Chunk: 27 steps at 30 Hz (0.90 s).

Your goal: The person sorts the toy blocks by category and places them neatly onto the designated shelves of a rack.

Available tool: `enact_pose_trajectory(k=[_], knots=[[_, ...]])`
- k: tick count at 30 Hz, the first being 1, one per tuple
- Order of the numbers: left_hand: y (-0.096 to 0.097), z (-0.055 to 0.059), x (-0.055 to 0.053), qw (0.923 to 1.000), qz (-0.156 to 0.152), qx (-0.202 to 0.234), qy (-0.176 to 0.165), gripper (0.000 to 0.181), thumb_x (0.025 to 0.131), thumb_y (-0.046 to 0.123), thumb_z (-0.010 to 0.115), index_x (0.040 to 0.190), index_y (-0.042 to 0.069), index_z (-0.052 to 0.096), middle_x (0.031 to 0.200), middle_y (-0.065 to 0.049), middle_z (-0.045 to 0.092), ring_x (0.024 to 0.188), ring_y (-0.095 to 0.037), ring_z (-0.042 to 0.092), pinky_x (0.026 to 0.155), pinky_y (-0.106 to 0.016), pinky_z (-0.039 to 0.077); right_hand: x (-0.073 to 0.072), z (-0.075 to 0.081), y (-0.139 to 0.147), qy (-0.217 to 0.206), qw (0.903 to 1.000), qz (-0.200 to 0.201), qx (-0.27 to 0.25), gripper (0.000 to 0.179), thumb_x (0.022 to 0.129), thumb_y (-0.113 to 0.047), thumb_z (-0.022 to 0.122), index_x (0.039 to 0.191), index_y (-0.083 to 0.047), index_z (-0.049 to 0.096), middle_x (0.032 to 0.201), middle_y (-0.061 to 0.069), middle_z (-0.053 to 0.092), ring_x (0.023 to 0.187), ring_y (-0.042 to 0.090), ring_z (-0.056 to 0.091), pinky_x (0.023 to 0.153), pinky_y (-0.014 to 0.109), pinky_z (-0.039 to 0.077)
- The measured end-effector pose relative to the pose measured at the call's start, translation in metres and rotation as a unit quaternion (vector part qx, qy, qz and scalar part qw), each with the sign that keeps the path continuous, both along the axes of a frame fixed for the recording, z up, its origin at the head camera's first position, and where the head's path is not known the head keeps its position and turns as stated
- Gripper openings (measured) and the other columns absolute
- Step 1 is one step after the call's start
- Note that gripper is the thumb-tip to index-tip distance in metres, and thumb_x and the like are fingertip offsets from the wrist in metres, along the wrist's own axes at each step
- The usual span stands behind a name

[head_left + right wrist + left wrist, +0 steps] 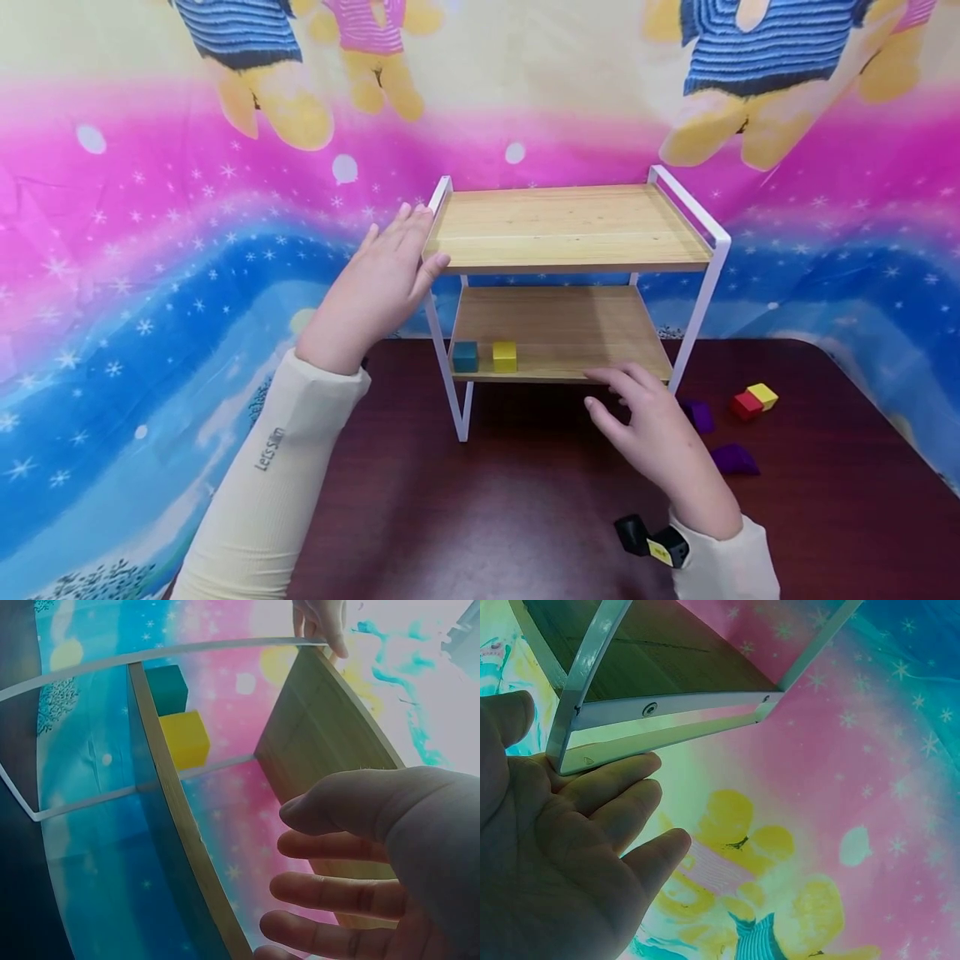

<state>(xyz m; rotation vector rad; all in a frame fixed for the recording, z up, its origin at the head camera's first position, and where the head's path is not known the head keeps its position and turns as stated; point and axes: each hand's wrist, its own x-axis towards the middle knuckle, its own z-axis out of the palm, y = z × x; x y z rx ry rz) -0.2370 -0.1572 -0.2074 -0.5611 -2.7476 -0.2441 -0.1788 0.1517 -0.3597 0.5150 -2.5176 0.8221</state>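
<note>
Left hand [378,287]: fingers straight against rack [570,225], probably steadying it. Right hand [645,433]: fingers apart, holding nothing. Teal block [465,357], yellow block [505,357]: borne by lower shelf [570,325].

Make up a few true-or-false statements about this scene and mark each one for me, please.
1. A teal block and a yellow block sit on the lower shelf. True.
2. There is only one yellow block. False: a second yellow block lies on the table beside a red block.
3. Each hand holds a block. False: the right hand holds nothing, and the left hand is at the upper left end of the rack.
4. Two purple pieces lie on the table. True.
5. The left sleeve has printed lettering. True.
</note>
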Motion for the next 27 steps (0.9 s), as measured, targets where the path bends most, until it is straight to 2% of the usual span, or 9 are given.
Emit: enact_pose_trajectory(k=[18,21,24,27], knots=[[-0.001,-0.002,-0.002,1.0000,-0.001,0.001,0.002,0.071,0.108,0.046,0.041,0.163,0.010,0.016,0.169,-0.008,0.018,0.156,-0.022,0.006,0.126,-0.048,0.004,0.003,0.004,0.024,0.020,0.9990,-0.039,-0.012,0.034,0.089,-0.009,0.077,0.122,-0.002,0.071,0.112,0.019,0.065,0.092,0.034,0.065,0.078,0.057,0.059],[0.000,-0.002,-0.001,1.0000,0.002,-0.001,0.001,0.071,0.108,0.046,0.042,0.163,0.010,0.016,0.169,-0.008,0.017,0.156,-0.022,0.006,0.126,-0.048,0.004,0.003,0.005,0.030,0.030,0.9984,-0.047,-0.010,0.034,0.088,-0.009,0.077,0.121,-0.003,0.071,0.113,0.019,0.064,0.091,0.033,0.065,0.072,0.050,0.060],[-0.001,-0.002,-0.001,1.0000,0.005,-0.002,0.001,0.071,0.107,0.046,0.042,0.163,0.010,0.016,0.169,-0.009,0.018,0.156,-0.023,0.006,0.126,-0.048,0.004,0.003,0.006,0.035,0.046,0.9975,-0.053,-0.009,0.033,0.087,-0.007,0.077,0.119,-0.003,0.072,0.111,0.018,0.065,0.087,0.031,0.065,0.063,0.037,0.056],[-0.001,-0.002,-0.001,1.0000,0.005,-0.002,0.003,0.072,0.107,0.046,0.043,0.163,0.010,0.016,0.169,-0.009,0.018,0.156,-0.023,0.006,0.126,-0.048,0.004,0.003,0.007,0.039,0.051,0.9968,-0.059,-0.017,0.031,0.087,-0.005,0.076,0.118,-0.003,0.072,0.110,0.017,0.065,0.085,0.030,0.065,0.062,0.029,0.053]])
